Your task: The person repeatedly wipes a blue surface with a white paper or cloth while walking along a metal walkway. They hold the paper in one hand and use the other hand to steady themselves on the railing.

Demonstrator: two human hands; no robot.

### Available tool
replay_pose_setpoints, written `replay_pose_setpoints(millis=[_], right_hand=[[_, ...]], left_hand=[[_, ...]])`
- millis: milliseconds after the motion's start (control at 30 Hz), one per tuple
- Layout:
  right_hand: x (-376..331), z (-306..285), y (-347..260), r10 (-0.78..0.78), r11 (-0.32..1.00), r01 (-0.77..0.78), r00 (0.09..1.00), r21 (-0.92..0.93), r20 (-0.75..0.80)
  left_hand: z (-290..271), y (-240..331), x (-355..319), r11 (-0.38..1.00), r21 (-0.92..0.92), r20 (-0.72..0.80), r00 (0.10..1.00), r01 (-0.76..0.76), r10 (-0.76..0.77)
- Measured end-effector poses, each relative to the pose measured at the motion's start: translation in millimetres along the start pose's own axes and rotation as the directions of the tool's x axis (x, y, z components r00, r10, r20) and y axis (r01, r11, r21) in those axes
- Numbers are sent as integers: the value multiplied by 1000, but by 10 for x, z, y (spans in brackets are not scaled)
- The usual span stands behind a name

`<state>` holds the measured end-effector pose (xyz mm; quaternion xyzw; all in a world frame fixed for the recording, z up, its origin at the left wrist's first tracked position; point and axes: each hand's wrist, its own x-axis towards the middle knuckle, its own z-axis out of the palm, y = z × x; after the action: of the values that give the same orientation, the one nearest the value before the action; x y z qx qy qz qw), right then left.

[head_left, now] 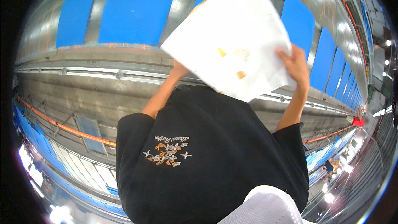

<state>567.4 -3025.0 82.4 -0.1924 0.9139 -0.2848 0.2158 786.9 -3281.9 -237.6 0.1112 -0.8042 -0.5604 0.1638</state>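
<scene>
A large white flat sheet (232,37) with small yellow and orange patches is held up in the upper middle, blurred and tilted. My right hand (296,64) grips its right edge, thumb over the front. My left hand (179,68) reaches up to the sheet's lower left edge; only the wrist and the heel of the hand show, and the fingers are hidden behind the sheet. Both bare forearms rise from the short sleeves of a black shirt (215,153) with a small flower embroidery (168,153).
Behind the sheet run long grey metal rails (95,75) and a row of blue panels (137,8). An orange line (62,126) crosses at the left. White mesh fabric (265,207) sits at the bottom edge. Another person (329,167) stands far off at the lower right.
</scene>
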Motion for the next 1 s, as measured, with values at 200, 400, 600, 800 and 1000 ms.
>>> replay_pose_setpoints(millis=[200, 400, 600, 800, 1000], right_hand=[[140, -467, 251, 30, 797, -398, 777, -454, -629], [-33, 80, 83, -4, 951, -13, 999, -308, -54], [104, -363, 435, 174, 948, -224, 960, -227, -221], [78, -338, 531, 108, 740, -493, 759, -458, -642], [-205, 268, 43, -34, 999, 35, 999, 6, -38]], left_hand=[[-373, 106, 328, 923, 383, -80, 997, 38, -7], [-998, 118, 592, 761, 623, -383, 919, 178, 98], [-956, -503, 275, 659, 727, -119, 981, 191, -154], [-628, -428, 73, 600, 795, 17, 987, 84, -160], [-794, -382, 96, 546, 831, 93, 940, 108, -328]])
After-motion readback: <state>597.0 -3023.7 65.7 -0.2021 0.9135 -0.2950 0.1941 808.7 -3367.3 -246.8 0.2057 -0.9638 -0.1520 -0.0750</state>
